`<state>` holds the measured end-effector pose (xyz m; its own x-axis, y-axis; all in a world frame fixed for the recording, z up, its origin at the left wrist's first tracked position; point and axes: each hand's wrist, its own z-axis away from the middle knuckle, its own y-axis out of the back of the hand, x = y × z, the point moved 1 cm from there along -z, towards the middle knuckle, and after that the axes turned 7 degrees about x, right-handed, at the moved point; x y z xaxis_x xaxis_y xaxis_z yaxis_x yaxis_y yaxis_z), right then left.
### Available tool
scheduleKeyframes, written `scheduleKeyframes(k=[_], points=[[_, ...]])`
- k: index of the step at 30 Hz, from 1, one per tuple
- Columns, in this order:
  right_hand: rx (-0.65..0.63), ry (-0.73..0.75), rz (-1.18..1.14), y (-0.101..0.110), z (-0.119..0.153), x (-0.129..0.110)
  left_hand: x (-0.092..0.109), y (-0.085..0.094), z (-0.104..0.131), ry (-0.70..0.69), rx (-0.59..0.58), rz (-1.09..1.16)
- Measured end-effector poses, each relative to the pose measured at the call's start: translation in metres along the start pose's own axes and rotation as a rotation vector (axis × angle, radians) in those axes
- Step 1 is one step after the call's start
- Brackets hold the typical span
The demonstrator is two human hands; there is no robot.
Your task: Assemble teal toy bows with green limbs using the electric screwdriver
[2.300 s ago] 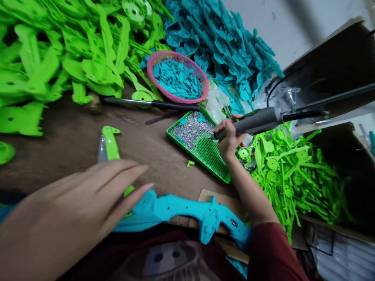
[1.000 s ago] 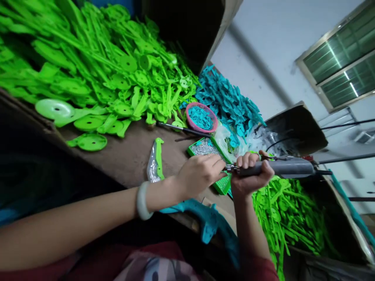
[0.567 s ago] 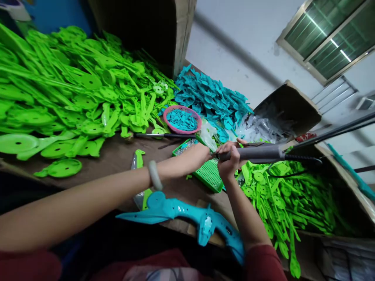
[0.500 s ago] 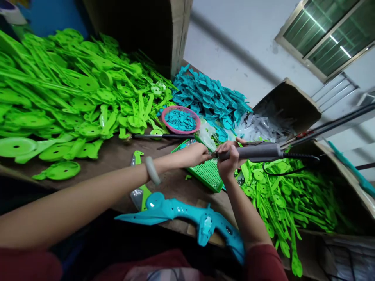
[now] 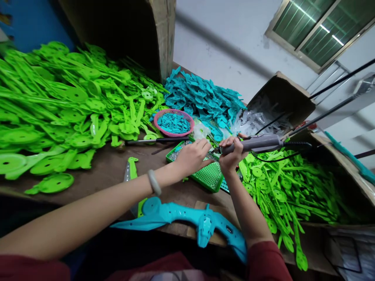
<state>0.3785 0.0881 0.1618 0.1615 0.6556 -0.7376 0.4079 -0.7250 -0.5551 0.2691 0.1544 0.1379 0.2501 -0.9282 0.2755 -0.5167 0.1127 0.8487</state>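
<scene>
right of the green tray [image 5: 209,177], the right hand [image 5: 231,156] wraps its fingers around a grey power screwdriver [image 5: 260,144]; over the tray, the left hand [image 5: 190,158] nears its tip (whether those fingers pinch anything, i cannot tell). a blue bow-shaped piece [image 5: 181,213] lies nearside of the tray.

A grey power screwdriver [image 5: 258,144] is held in the right hand [image 5: 231,154], its slim cylindrical body gripped near the front. It is tilted slightly, with the dark narrow tip directed leftward and set a little lower in the view than the rear. A thin lever is seen along the upper side; a black cord [image 5: 295,145] is joined to the rear end. The tip is placed just beside the fingers of the left hand [image 5: 190,158]; whether contact is made cannot be told. The tool is raised above the bench [image 5: 102,171].
</scene>
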Motion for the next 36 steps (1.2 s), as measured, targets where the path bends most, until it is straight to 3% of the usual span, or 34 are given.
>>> scheduleKeyframes(k=[5,14,18,22,25,30,36], points=[[-0.003,0.026,-0.006,0.0,0.002,-0.003,0.014,-0.004,-0.007,-0.019,-0.017,-0.062],[-0.106,0.056,0.09,0.006,0.009,0.012,0.012,-0.005,-0.003,0.119,-0.113,0.097],[-0.156,0.071,0.109,0.012,0.011,0.018,0.005,-0.011,0.001,0.256,-0.156,0.332],[-0.124,0.131,0.194,0.022,-0.001,0.019,0.003,-0.011,0.013,0.361,-0.318,0.749],[-0.123,0.044,0.234,0.027,-0.012,0.018,0.0,-0.004,0.021,0.454,-0.373,1.077],[-0.349,-0.178,0.236,0.035,-0.009,0.003,-0.011,0.007,0.018,0.617,-0.3,1.382],[-0.785,-0.424,0.164,0.075,-0.001,-0.032,-0.016,0.012,0.002,0.846,-0.267,1.72]])
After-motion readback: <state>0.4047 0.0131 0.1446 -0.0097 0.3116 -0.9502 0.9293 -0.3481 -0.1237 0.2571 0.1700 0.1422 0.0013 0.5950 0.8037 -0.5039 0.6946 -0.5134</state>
